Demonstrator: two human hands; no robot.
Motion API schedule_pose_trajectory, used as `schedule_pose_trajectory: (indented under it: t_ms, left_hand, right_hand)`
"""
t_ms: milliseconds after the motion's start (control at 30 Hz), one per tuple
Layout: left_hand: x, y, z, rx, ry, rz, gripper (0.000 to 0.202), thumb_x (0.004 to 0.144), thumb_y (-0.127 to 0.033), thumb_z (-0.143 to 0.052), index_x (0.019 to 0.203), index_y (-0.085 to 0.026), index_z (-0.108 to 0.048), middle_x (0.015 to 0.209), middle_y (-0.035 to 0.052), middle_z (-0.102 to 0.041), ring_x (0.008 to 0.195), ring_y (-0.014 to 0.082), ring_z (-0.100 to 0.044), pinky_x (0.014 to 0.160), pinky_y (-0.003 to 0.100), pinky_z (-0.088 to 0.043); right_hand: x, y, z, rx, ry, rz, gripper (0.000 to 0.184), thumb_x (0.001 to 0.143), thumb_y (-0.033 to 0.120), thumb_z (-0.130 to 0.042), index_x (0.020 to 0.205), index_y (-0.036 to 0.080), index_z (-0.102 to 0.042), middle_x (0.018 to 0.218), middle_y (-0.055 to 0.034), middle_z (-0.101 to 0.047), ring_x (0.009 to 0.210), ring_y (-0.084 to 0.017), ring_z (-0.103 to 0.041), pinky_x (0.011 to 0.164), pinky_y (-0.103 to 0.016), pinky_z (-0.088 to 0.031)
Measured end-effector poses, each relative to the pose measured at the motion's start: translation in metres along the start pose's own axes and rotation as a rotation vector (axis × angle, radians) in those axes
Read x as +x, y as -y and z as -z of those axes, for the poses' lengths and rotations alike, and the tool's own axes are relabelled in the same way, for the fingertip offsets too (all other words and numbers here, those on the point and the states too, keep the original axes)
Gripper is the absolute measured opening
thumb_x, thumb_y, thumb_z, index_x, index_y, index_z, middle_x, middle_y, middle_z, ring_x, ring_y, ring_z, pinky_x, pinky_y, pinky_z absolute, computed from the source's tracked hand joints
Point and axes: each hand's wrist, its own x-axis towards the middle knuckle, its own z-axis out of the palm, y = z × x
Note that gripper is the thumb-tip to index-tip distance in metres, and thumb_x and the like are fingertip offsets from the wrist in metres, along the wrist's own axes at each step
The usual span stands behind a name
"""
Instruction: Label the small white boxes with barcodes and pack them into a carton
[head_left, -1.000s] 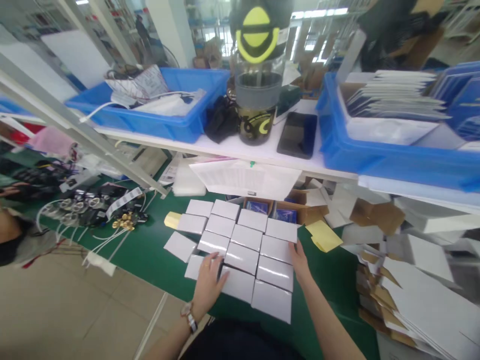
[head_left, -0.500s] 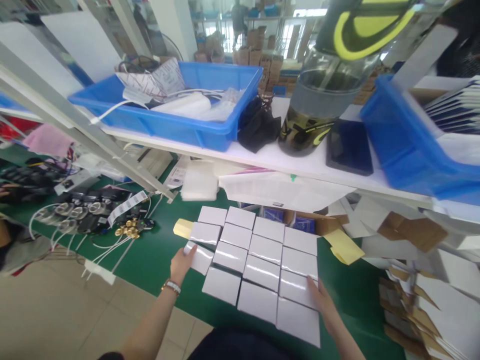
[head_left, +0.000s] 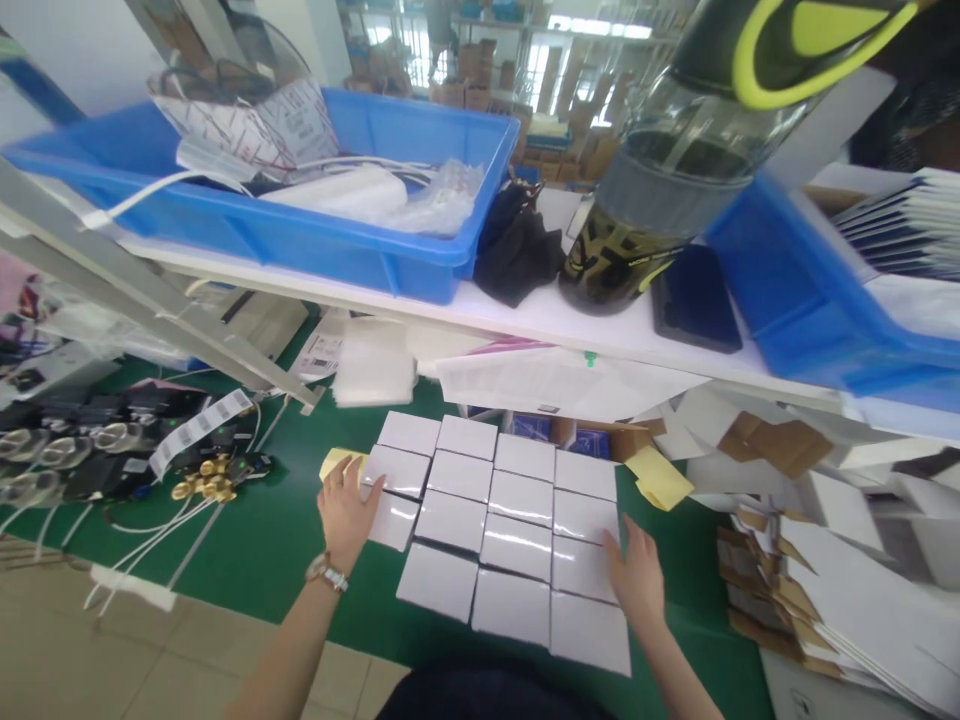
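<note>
Several small white boxes [head_left: 451, 520] lie in close rows on the green tabletop, forming a rough block with light glinting off their tops. At the block's left edge is my left hand [head_left: 346, 512], open, its fingers stretched out and its thumb against the side boxes. A folded yellow paper [head_left: 330, 461] sits partly behind those fingertips. On the opposite side, my right hand [head_left: 637, 578] rests open along the right edge, with thumb and fingers apart around the end of a box. Neither hand lifts anything.
Above the table runs a white shelf [head_left: 551, 308] with a blue bin [head_left: 300, 245], a drink bottle [head_left: 637, 215] and a dark phone [head_left: 694, 300]. Cables with brass connectors [head_left: 210, 480] lie left. Flattened cartons [head_left: 862, 600] are stacked right; another yellow paper [head_left: 660, 478] lies behind.
My left hand has moved up the left edge and spread its fingers. My right hand has shifted slightly, still at the right edge. The left-edge box sits closer in; the camera view has shifted.
</note>
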Motion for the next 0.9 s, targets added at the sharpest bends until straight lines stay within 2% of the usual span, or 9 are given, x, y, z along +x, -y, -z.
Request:
schedule_pose_trajectory:
  t_ms: [100, 167, 267, 367, 467, 633, 733, 800, 900]
  left_hand:
    - [0.043, -0.04, -0.017, -0.134, 0.074, -0.385, 0.045, 0.095, -0.043, -0.049, 0.133, -0.019, -0.051, 0.14, 0.0134, -0.053, 0.131, 0.03, -0.046, 0.11, 0.045, -0.035]
    - [0.07, -0.069, -0.037, -0.168, 0.143, -0.53, 0.047, 0.094, -0.042, -0.051, 0.135, -0.019, -0.051, 0.141, 0.0128, -0.053, 0.133, 0.0299, -0.044, 0.113, 0.046, -0.031]
    - [0.098, -0.103, -0.068, -0.15, 0.276, -0.525, 0.044, 0.093, -0.042, -0.055, 0.13, -0.018, -0.055, 0.135, 0.0131, -0.059, 0.126, 0.0311, -0.051, 0.11, 0.049, -0.032]
    - [0.106, -0.113, -0.089, -0.137, 0.356, -0.516, 0.036, 0.093, -0.042, -0.055, 0.121, -0.02, -0.06, 0.122, 0.0104, -0.066, 0.112, 0.0291, -0.06, 0.109, 0.051, -0.031]
    - [0.106, -0.109, -0.098, -0.137, 0.32, -0.553, 0.035, 0.094, -0.045, -0.052, 0.119, -0.022, -0.06, 0.119, 0.0095, -0.067, 0.11, 0.0279, -0.06, 0.109, 0.05, -0.029]
    - [0.1, -0.105, -0.101, -0.11, 0.267, -0.635, 0.038, 0.094, -0.05, -0.049, 0.116, -0.021, -0.061, 0.114, 0.0099, -0.067, 0.104, 0.0281, -0.06, 0.107, 0.05, -0.03]
    - [0.101, -0.105, -0.098, -0.106, 0.287, -0.667, 0.039, 0.095, -0.051, -0.048, 0.113, -0.021, -0.062, 0.111, 0.0097, -0.067, 0.102, 0.0276, -0.06, 0.107, 0.05, -0.03]
    - [0.103, -0.101, -0.092, -0.098, 0.305, -0.662, 0.038, 0.095, -0.051, -0.047, 0.113, -0.021, -0.063, 0.113, 0.0093, -0.067, 0.105, 0.0273, -0.059, 0.109, 0.051, -0.029]
    - [0.105, -0.088, -0.081, -0.016, 0.222, -0.567, 0.041, 0.095, -0.053, -0.047, 0.116, -0.022, -0.063, 0.117, 0.0103, -0.067, 0.114, 0.0302, -0.055, 0.113, 0.056, -0.021]
  right_hand:
    - [0.009, 0.058, -0.011, -0.013, -0.012, 0.302, 0.051, 0.095, 0.044, -0.04, 0.132, 0.012, -0.053, 0.125, -0.0193, -0.059, 0.121, -0.032, -0.053, 0.104, -0.051, -0.044]
    - [0.019, 0.105, -0.026, -0.015, 0.057, 0.441, 0.043, 0.096, 0.033, -0.039, 0.134, 0.015, -0.051, 0.13, -0.0168, -0.058, 0.122, -0.029, -0.053, 0.103, -0.049, -0.045]
    - [0.038, 0.169, -0.053, -0.104, 0.208, 0.571, 0.044, 0.095, 0.022, -0.044, 0.138, 0.016, -0.048, 0.136, -0.0144, -0.056, 0.123, -0.028, -0.051, 0.103, -0.045, -0.046]
    - [0.059, 0.211, -0.076, -0.206, 0.3, 0.572, 0.051, 0.093, 0.021, -0.049, 0.143, 0.016, -0.042, 0.137, -0.0139, -0.057, 0.119, -0.027, -0.054, 0.098, -0.042, -0.05]
    - [0.073, 0.224, -0.089, -0.27, 0.341, 0.554, 0.058, 0.092, 0.023, -0.054, 0.147, 0.016, -0.037, 0.143, -0.013, -0.052, 0.119, -0.028, -0.053, 0.095, -0.04, -0.052]
    - [0.078, 0.214, -0.095, -0.284, 0.374, 0.548, 0.057, 0.091, 0.032, -0.06, 0.144, 0.02, -0.043, 0.14, -0.0095, -0.054, 0.117, -0.028, -0.053, 0.093, -0.039, -0.052]
    - [0.077, 0.206, -0.093, -0.282, 0.386, 0.55, 0.057, 0.091, 0.035, -0.061, 0.144, 0.022, -0.043, 0.141, -0.0078, -0.054, 0.117, -0.028, -0.052, 0.093, -0.038, -0.052]
    - [0.077, 0.202, -0.09, -0.27, 0.388, 0.548, 0.058, 0.092, 0.034, -0.06, 0.145, 0.023, -0.043, 0.144, -0.0067, -0.052, 0.118, -0.027, -0.051, 0.095, -0.038, -0.051]
    - [0.077, 0.196, -0.086, -0.246, 0.375, 0.527, 0.058, 0.092, 0.03, -0.059, 0.146, 0.023, -0.042, 0.146, -0.0067, -0.05, 0.119, -0.028, -0.05, 0.094, -0.039, -0.051]
